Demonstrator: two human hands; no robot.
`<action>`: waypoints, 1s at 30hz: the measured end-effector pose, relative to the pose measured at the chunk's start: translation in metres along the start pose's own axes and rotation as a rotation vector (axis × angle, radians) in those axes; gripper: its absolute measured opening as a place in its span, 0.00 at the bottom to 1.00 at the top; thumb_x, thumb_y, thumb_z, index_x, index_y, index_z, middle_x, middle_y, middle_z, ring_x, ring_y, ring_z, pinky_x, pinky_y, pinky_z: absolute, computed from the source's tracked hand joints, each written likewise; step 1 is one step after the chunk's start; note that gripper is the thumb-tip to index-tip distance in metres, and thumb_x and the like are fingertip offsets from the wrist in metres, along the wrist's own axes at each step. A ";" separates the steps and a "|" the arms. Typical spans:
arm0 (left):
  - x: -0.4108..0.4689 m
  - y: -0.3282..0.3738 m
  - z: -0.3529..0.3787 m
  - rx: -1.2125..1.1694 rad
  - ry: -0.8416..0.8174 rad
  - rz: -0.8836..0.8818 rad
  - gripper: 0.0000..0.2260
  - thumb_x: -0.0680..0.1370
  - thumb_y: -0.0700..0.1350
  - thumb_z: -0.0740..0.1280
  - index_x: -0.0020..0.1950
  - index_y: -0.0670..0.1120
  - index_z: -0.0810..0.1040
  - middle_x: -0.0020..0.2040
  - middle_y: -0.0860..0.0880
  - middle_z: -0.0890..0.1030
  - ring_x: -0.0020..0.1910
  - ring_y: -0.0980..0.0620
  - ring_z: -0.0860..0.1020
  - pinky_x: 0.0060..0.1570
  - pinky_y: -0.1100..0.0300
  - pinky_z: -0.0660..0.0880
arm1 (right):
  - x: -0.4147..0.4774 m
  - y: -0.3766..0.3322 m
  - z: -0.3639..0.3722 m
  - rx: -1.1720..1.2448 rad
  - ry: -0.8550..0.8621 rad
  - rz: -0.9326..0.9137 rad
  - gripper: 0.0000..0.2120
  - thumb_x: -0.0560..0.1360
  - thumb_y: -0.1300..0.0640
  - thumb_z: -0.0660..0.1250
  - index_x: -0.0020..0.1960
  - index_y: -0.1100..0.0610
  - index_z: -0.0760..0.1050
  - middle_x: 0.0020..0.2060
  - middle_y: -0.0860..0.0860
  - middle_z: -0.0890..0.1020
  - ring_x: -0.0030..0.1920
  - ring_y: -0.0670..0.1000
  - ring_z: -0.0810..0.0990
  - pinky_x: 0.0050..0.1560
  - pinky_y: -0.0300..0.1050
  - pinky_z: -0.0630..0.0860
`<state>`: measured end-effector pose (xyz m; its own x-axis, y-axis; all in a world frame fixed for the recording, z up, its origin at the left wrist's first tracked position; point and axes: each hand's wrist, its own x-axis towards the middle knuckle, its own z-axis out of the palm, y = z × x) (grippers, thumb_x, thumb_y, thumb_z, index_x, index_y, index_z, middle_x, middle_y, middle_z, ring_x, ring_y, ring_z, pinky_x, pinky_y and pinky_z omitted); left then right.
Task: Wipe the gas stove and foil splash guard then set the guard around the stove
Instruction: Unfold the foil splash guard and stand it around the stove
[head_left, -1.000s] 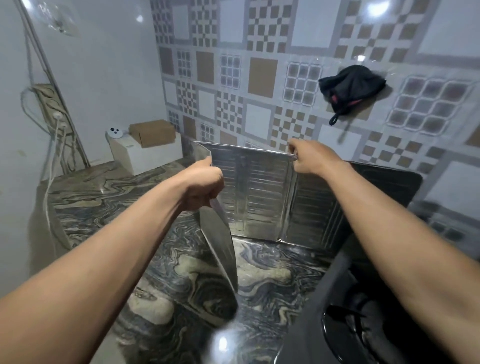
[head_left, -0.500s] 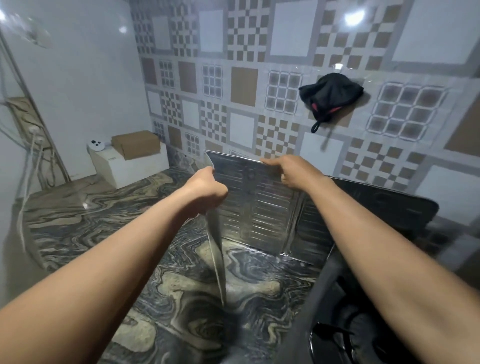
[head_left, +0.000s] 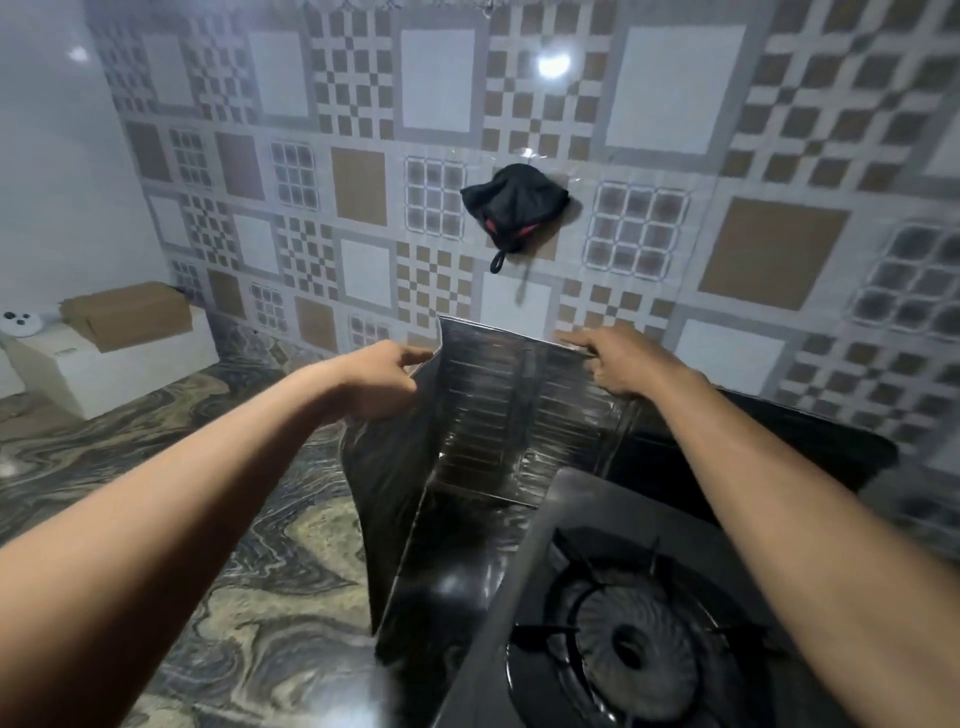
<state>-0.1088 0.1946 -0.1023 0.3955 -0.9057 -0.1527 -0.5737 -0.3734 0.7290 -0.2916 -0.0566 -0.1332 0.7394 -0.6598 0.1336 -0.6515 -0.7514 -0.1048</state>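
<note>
The marbled countertop (head_left: 249, 587) carries everything, backed by a patterned tile wall (head_left: 670, 104) where a dark cloth (head_left: 511, 205) hangs, out of use, which suggests the wiping is done with. The gas stove (head_left: 618, 639) sits at the near right with its burner grate exposed. The foil splash guard (head_left: 498, 421) stands upright on the counter just behind and to the left of the stove, its middle panel facing the person and its left wing (head_left: 395, 525) folded forward along the stove's left edge; a darker right panel runs behind the stove toward the wall. That folded shape is what lets it stand and wrap the stove. The left hand (head_left: 376, 382) is closed on the top corner where the left wing hinges, likely to steer that wing's angle. The right hand (head_left: 615, 361) grips the top edge at the other fold, fingers over the rim, steadying the flimsy sheet while it is seated
</note>
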 end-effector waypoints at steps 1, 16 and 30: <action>0.003 0.000 0.003 -0.014 -0.001 -0.004 0.29 0.77 0.33 0.65 0.77 0.49 0.66 0.54 0.44 0.82 0.32 0.54 0.78 0.24 0.66 0.72 | 0.001 0.002 0.003 0.012 0.012 -0.008 0.30 0.80 0.65 0.59 0.76 0.40 0.63 0.71 0.57 0.74 0.64 0.60 0.76 0.54 0.45 0.75; 0.039 0.018 0.049 0.166 0.075 0.098 0.27 0.76 0.38 0.69 0.75 0.45 0.68 0.67 0.42 0.77 0.59 0.46 0.77 0.56 0.56 0.73 | -0.012 0.034 0.019 0.077 0.135 -0.029 0.40 0.73 0.77 0.57 0.75 0.41 0.66 0.74 0.56 0.69 0.73 0.59 0.68 0.71 0.52 0.69; 0.059 0.023 0.065 0.151 0.032 0.184 0.31 0.73 0.42 0.67 0.76 0.49 0.66 0.72 0.46 0.74 0.69 0.47 0.73 0.71 0.49 0.67 | -0.016 0.075 0.019 0.021 0.095 -0.031 0.32 0.80 0.58 0.65 0.78 0.39 0.57 0.67 0.55 0.75 0.67 0.58 0.73 0.63 0.53 0.73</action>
<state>-0.1452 0.1200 -0.1382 0.2958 -0.9552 -0.0038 -0.7379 -0.2310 0.6341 -0.3494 -0.1022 -0.1618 0.7391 -0.6332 0.2297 -0.6243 -0.7720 -0.1194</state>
